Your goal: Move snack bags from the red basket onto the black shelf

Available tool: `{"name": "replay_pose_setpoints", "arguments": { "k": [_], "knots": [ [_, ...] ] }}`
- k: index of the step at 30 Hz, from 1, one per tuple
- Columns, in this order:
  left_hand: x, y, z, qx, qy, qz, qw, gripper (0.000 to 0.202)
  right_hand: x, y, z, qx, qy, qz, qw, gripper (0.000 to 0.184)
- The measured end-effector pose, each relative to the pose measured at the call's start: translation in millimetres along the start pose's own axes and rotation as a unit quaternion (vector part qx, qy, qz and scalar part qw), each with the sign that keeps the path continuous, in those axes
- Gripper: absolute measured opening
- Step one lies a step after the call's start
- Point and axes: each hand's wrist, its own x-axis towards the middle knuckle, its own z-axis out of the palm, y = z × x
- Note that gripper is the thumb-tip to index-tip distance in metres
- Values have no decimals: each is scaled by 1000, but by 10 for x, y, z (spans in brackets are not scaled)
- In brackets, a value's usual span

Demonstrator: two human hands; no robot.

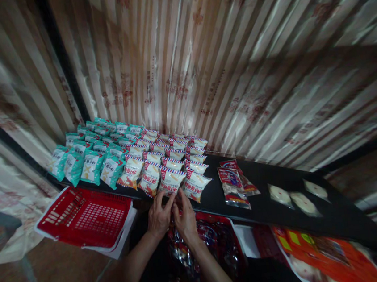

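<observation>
From my feed I see plump white-and-red snack bag point(171, 180), striped top edge, printed face toward me, front row on black shelf point(262, 206), between matching bags point(197, 183).

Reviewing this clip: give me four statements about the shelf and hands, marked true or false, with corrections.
1. The left hand and right hand are at the front row of white packets. True.
2. The teal packets stand right of the white packets. False: the teal packets stand to their left.
3. The dark red packets lie on the black shelf. True.
4. The round pale packs lie left of the dark red packets. False: the round pale packs lie to their right.
</observation>
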Motion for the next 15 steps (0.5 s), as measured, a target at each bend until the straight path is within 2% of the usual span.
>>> {"name": "replay_pose_setpoints", "arguments": {
  "k": [4,8,10,15],
  "knots": [
    [52,23,18,20,1,5,1000,41,-64,66,-207,-63,90,5,994,41],
    [50,29,39,23,-10,-5,1000,45,-31,245,-393,-119,196,38,973,47],
    [43,29,46,19,-8,-3,1000,45,21,363,-424,-135,205,47,968,55],
    [26,23,59,12,-12,0,1000,46,146,548,-389,-122,165,73,976,64]
  ]
}}
